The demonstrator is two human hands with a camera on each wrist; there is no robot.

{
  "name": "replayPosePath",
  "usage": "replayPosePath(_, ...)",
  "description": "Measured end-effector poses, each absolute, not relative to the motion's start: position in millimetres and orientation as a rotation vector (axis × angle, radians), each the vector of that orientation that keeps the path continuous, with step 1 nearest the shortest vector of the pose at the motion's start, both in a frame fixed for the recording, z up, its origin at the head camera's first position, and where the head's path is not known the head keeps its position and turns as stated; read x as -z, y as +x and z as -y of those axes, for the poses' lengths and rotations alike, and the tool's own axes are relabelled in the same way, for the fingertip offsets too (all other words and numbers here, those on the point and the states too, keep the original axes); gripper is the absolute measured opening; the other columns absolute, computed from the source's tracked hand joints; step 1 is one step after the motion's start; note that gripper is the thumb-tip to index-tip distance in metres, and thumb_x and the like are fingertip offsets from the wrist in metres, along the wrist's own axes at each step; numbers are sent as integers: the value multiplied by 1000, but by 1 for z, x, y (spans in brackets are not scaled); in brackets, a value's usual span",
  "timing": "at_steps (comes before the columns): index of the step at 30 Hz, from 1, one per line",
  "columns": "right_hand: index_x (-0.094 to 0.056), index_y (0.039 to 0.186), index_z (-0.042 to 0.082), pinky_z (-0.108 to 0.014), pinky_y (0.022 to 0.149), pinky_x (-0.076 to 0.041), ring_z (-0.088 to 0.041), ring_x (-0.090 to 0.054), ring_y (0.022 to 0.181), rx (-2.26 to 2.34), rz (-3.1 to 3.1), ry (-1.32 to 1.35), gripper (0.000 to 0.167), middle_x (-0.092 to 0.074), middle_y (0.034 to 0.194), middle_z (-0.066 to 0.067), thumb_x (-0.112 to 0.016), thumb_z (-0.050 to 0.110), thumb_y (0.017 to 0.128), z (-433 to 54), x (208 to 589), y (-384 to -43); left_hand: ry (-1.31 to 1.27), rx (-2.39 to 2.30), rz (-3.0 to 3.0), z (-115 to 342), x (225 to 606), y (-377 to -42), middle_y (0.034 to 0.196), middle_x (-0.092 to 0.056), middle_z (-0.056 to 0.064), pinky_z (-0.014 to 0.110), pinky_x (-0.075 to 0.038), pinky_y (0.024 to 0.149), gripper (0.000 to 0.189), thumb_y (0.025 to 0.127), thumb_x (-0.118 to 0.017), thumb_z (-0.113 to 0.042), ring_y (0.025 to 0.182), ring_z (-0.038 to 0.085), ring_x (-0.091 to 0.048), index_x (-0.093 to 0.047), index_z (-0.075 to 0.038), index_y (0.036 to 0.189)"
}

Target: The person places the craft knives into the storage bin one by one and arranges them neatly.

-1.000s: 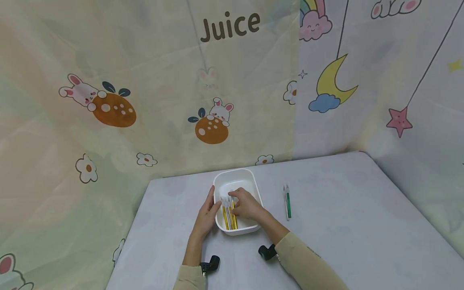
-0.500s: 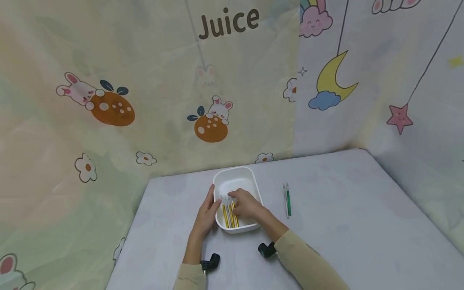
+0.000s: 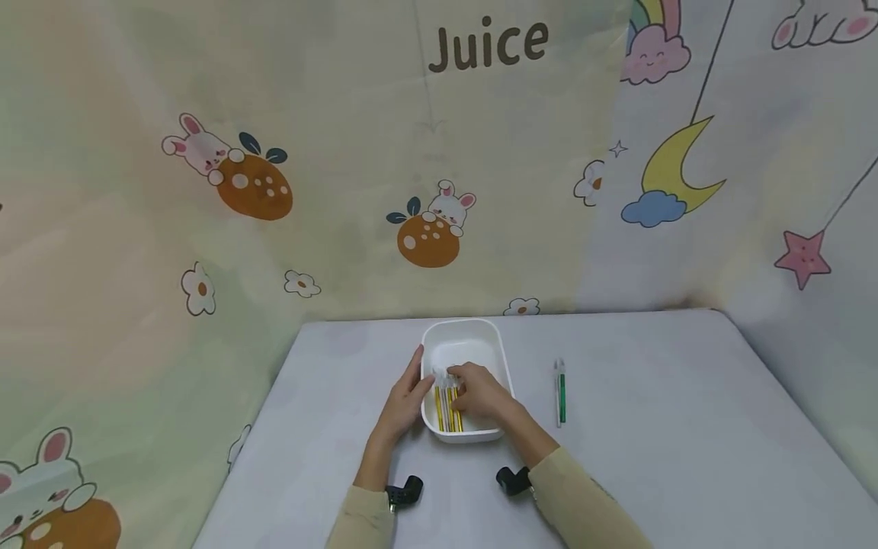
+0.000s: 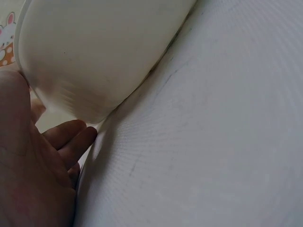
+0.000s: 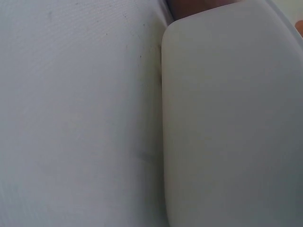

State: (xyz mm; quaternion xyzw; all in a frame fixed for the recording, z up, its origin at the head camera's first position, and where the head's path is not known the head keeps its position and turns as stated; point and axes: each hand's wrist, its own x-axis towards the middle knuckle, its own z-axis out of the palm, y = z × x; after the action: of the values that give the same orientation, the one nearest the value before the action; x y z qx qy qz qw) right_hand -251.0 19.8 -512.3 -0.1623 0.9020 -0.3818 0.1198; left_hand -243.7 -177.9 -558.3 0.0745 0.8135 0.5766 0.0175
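A white plastic tray (image 3: 469, 347) stands on the table. My left hand (image 3: 400, 406) holds its left side, thumb over the rim and fingers along the outer wall. In the left wrist view, the fingertips of that hand (image 4: 40, 161) lie against the tray's wall (image 4: 90, 52). Several slim gold and silver gel pens (image 3: 443, 415) with clear caps lie side by side inside, toward the near left. My right hand (image 3: 485, 395) reaches in over the right rim, its curled index finger and thumb pinching the pens at the right of the row. The right wrist view mostly shows the tray's outside (image 5: 232, 123).
Right of the tray, a green pen (image 3: 562, 396) and a silver pen (image 3: 558, 404) lie side by side on the white-covered table (image 3: 652, 442). A printed cloth backdrop (image 3: 343, 168) rises behind the table's far edge.
The head view has turned a little, shifting the scene to the right in the picture. Both hands keep nearly the same place at the tray and the pens.
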Motion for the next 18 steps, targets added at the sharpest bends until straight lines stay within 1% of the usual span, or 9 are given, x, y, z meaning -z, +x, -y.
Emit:
replayPosePath(3,-62,141,-1,-26,67,-48,-15,-58,78,1134,-2642,-474,64,-64,104,-11,-84,1,81,-16,514,-250,222,-1794,-2526,180,557,-241,170,-26,-15,47,-24,129,64,108,-54,-35,158,18,-28,-26,-38,165)
replayPosePath(10,-63,140,-3,-26,68,-52,-15,-59,79,1165,-2628,-440,62,-63,122,-15,-84,-1,81,-13,514,-248,221,-1799,-2527,182,557,-241,171,-27,-10,48,-24,129,64,108,-55,-32,158,21,-30,-26,-37,165)
replayPosePath(15,-64,138,-4,-26,69,-53,-14,-59,80,1150,-2651,-445,61,-64,126,-15,-84,1,80,-14,516,-249,246,-1782,-2552,180,557,-241,171,-26,-8,50,-26,128,64,109,-53,-32,158,23,-31,-25,-35,166)
replayPosePath(18,-64,137,-5,-26,69,-52,-14,-59,79,1132,-2667,-452,61,-64,125,-15,-86,2,80,-15,515,-249,243,-1767,-2559,179,557,-241,171,-26,-11,48,-26,129,64,109,-53,-32,157,21,-31,-25,-35,166)
